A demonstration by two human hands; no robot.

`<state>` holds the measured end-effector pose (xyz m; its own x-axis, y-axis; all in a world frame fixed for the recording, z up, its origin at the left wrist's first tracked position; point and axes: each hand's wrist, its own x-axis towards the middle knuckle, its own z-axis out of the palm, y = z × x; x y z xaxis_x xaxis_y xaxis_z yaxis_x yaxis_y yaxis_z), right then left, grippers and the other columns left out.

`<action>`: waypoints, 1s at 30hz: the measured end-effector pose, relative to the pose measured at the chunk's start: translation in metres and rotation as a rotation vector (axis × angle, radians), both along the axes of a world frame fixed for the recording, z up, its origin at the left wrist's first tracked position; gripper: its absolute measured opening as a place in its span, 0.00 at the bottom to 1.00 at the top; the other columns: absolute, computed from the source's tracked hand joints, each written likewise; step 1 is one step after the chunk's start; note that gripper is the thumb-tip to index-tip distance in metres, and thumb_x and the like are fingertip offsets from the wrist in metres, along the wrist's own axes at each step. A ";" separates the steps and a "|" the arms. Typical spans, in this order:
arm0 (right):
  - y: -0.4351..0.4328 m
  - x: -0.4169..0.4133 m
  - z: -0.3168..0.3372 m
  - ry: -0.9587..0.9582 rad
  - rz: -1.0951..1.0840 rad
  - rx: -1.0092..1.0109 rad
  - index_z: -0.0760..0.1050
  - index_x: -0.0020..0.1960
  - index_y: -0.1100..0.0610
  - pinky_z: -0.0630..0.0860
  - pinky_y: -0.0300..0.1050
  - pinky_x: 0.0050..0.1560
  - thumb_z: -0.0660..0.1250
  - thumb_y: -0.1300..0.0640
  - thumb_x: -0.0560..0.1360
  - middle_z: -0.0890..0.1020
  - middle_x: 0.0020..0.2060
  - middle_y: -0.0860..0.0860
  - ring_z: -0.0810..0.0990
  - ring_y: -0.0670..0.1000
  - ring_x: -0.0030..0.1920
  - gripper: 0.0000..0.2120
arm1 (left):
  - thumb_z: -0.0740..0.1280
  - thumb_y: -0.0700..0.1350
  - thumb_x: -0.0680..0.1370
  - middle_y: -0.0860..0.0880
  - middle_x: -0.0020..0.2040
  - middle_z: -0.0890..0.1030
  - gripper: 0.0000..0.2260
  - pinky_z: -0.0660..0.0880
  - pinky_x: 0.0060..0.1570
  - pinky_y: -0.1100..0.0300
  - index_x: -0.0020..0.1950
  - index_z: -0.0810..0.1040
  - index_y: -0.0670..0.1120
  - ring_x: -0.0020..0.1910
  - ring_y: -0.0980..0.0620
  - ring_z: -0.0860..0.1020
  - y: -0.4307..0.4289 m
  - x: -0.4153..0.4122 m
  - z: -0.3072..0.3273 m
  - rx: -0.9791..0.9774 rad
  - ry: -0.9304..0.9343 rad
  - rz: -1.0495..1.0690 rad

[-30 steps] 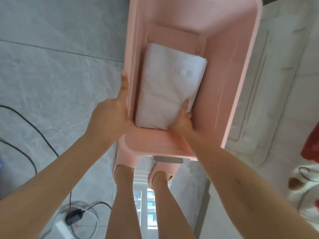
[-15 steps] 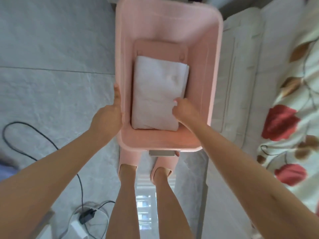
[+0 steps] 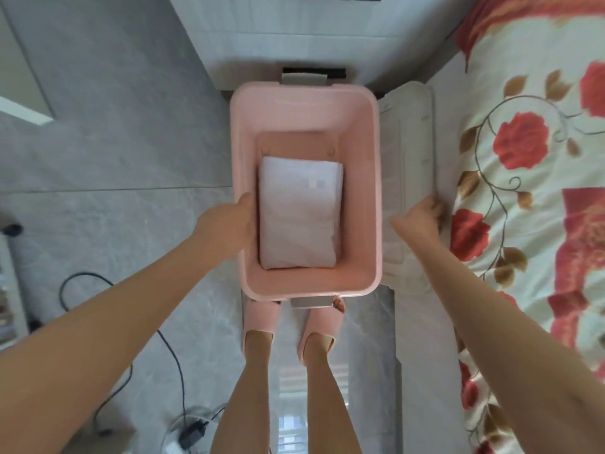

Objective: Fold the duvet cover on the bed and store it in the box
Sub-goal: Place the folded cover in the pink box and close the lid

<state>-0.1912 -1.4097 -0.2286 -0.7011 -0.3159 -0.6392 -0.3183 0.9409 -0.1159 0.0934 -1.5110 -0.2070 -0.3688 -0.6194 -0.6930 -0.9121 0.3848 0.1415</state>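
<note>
Since the earlier frame, the right hand (image 3: pixel 420 215) has left the folded cover and crossed outside the box to the white lid (image 3: pixel 407 178) leaning between box and bed; its fingers curl over the lid's far edge, apparently gripping it, though motion blur prevents certainty. Nearest the viewer, pink slippers (image 3: pixel 322 326) stand just short of the box's near wall. Left hand (image 3: pixel 230 222) rests on the left rim of the pink storage box (image 3: pixel 375 191), fingers closed over the edge.

Risk: the lid is held at one point only; lifted so, it could tip or strike the rim. The box may shift if the left hand lets go.

Duvet cover (image 3: pixel 299 214): white, folded into a compact, smooth rectangle, lying flat on the box floor, towards the left wall. Beyond stands a white cabinet (image 3: pixel 294 34); the floral bedding (image 3: pixel 530 158) lies to the right.
</note>
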 end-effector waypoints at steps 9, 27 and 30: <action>-0.010 0.004 0.020 -0.064 0.331 0.102 0.61 0.68 0.60 0.74 0.52 0.52 0.57 0.66 0.75 0.77 0.53 0.61 0.76 0.62 0.55 0.22 | 0.59 0.44 0.78 0.40 0.53 0.80 0.21 0.74 0.51 0.48 0.71 0.63 0.45 0.54 0.38 0.77 -0.032 -0.005 0.022 -0.035 0.202 0.048; -0.135 0.087 0.128 0.356 0.995 0.190 0.71 0.65 0.59 0.72 0.42 0.43 0.58 0.62 0.78 0.76 0.57 0.53 0.78 0.53 0.55 0.15 | 0.58 0.55 0.80 0.47 0.53 0.81 0.17 0.77 0.49 0.51 0.63 0.75 0.47 0.52 0.44 0.80 -0.068 -0.103 0.083 0.852 0.744 1.211; -0.129 0.089 0.125 0.350 0.931 0.195 0.62 0.72 0.63 0.73 0.42 0.46 0.55 0.62 0.80 0.71 0.66 0.58 0.76 0.55 0.61 0.21 | 0.56 0.53 0.82 0.49 0.41 0.80 0.14 0.76 0.40 0.57 0.57 0.77 0.47 0.41 0.50 0.79 -0.064 -0.116 0.091 0.918 0.747 1.197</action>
